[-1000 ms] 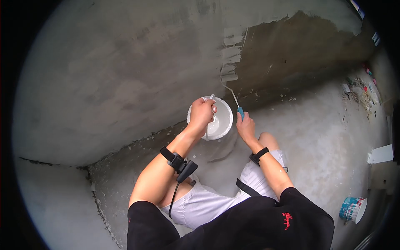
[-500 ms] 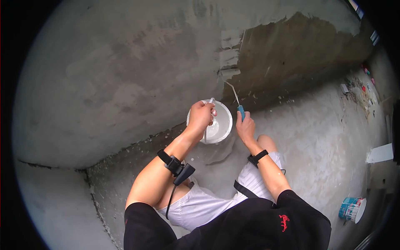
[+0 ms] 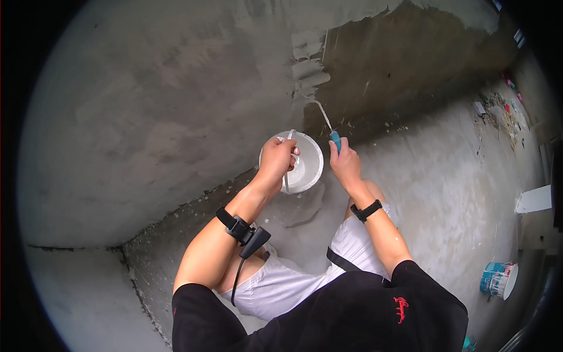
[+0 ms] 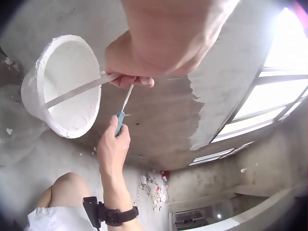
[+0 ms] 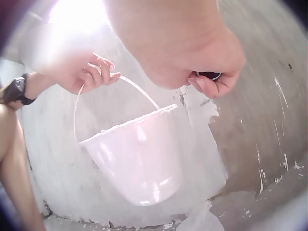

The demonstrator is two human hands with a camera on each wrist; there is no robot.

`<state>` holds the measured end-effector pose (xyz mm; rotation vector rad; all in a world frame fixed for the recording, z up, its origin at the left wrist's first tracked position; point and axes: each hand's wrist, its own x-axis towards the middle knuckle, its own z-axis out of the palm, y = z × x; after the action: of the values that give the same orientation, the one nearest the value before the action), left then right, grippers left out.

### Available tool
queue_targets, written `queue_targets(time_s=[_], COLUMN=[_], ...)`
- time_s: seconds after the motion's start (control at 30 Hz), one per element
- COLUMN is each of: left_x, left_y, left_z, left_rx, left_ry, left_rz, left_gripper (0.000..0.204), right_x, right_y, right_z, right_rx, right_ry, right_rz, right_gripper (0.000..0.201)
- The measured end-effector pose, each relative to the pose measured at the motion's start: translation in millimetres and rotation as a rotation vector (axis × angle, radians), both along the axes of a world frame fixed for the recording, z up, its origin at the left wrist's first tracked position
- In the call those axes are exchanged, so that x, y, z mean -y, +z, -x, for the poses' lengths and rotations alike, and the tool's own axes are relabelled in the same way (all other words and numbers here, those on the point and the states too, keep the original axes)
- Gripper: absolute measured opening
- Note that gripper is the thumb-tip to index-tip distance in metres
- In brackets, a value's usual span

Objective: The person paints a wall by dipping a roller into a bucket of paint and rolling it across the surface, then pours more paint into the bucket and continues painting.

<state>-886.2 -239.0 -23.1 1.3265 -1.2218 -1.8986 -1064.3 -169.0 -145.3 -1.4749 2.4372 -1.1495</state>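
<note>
In the head view my left hand point(image 3: 277, 159) grips the thin handle of a white bucket point(image 3: 309, 164). The bucket hangs below the hand close to the wall, its inside coated with white paint. My right hand point(image 3: 346, 167) is curled round the blue grip of a paint roller point(image 3: 335, 141), whose thin, paint-covered rod bends toward the wall. The roller's far end meets the wall beside fresh pale paint patches point(image 3: 309, 67). In the right wrist view the handle point(image 5: 139, 89) arches over the bucket from my left fingers.
The wall point(image 3: 146, 117) has a darker brown area point(image 3: 399, 64) right of the pale patches. Rubble point(image 3: 507, 117) lies on the concrete floor point(image 3: 422, 182) at the far right. A blue-and-white bucket point(image 3: 497, 280) stands at the lower right, below a white board point(image 3: 535, 199).
The head view has tilted slightly, shifting the scene up and left. My right hand has moved a little with the roller along the wall. My left hand still holds the bucket.
</note>
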Motion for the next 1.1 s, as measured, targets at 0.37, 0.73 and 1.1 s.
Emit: queue_targets(time_s=[0.37, 0.73, 1.1], left_x=[0.4, 4.3, 3.2], left_y=[-5.7, -7.0, -6.5], left_z=[-4.1, -5.5, -3.1], left_rx=[0.056, 0.055, 0.052], left_ry=[-0.009, 0.019, -0.008], left_rz=[0.031, 0.07, 0.069], left_gripper=[0.011, 0.011, 0.012], right_x=[-5.5, -5.1, 17.0], right_y=[-55.9, -52.5, 4.6], right_z=[5.8, -0.4, 13.0], right_rx=[0.052, 0.17, 0.032], right_ry=[0.032, -0.066, -0.025], right_rz=[-0.235, -0.203, 0.248], right_gripper=[0.036, 0.039, 0.029])
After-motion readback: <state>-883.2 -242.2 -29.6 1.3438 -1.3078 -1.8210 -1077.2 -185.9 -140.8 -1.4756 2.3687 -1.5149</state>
